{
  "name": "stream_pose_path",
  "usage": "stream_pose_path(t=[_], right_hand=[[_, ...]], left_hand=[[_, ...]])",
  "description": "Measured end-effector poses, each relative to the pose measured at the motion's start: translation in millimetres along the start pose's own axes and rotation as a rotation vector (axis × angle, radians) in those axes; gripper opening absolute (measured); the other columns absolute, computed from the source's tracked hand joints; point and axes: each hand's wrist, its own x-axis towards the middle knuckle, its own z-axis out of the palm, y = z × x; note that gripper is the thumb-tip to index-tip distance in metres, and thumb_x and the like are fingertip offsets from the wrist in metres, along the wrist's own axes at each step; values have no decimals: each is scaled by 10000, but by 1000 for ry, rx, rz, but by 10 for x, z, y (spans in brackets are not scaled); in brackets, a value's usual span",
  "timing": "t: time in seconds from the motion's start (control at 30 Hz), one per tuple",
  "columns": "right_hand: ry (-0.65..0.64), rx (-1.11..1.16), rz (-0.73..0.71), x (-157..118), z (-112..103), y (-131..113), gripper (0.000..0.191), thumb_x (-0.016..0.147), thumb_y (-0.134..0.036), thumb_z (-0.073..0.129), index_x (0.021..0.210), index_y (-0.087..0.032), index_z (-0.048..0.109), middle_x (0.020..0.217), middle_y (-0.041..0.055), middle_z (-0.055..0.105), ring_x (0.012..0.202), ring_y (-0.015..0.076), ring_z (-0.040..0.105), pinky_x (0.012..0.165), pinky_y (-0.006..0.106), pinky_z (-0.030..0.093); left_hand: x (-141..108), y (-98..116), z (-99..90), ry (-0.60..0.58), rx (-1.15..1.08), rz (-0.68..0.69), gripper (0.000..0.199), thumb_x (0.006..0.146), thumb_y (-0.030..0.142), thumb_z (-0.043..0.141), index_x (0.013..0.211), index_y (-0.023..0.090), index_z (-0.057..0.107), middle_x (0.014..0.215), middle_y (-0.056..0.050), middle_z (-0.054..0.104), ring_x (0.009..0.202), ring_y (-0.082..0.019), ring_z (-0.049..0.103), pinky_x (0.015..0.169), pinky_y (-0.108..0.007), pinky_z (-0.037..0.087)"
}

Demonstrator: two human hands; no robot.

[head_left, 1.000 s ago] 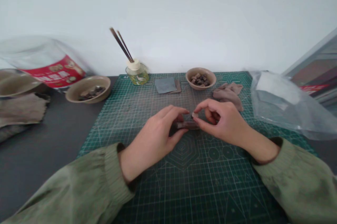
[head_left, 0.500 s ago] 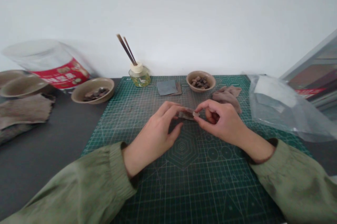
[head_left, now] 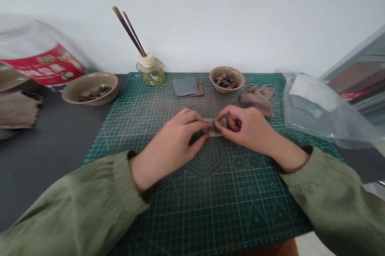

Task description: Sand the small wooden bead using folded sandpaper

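On the cutting mat (head_left: 192, 212) lies a small, flat, grey-brown sheet (head_left: 213, 132), which looks like worn sandpaper. My left hand (head_left: 177, 140) is closed on its left end, thumb in front and fingers behind. Between the thumb and index finger of my right hand (head_left: 248, 130) is a small pale block (head_left: 217, 123), pinched against the sheet's top; my fingers partly cover it. Behind my hands stand a bowl of small brown blocks (head_left: 227, 83) and a stack of grey sheets (head_left: 187, 87). A crumpled brown cloth (head_left: 258, 99) lies beyond my right hand.
A reed diffuser (head_left: 150, 72) stands at the mat's back left corner. Farther left are a second bowl (head_left: 90, 87), a large clear jar with a red label (head_left: 45, 65) and a folded brown cloth (head_left: 18, 111). A clear plastic bag (head_left: 319, 115) covers the mat's right side.
The camera view has shifted, so most things sit higher and farther left. The right hand's pinched block has moved slightly left across the sheet, and my left thumb has closed onto the sheet's edge.
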Motion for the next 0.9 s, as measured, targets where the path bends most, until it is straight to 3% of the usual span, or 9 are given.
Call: stream_pose_path(t=[0.2, 0.9], right_hand=[[-45, -73, 20, 9, 2, 3, 130, 1002, -262, 829, 1113, -194, 824, 642, -79, 604, 592, 129, 577, 627, 320, 340], [-66, -42, -11, 57, 25, -44, 176, 1011, -317, 846, 1099, -165, 847, 622, -68, 595, 580, 131, 558, 645, 323, 331]], left_hand=[[-9, -14, 23, -21, -19, -18, 192, 1104, 218, 733, 1256, 203, 850, 1401, -108, 808, 1323, -313, 755, 1159, -523, 655], [5, -14, 0, -28, 4, -10, 208, 1128, 262, 714, 1248, 192, 869, 1365, -102, 854, 1286, -308, 810, 1159, -518, 681]])
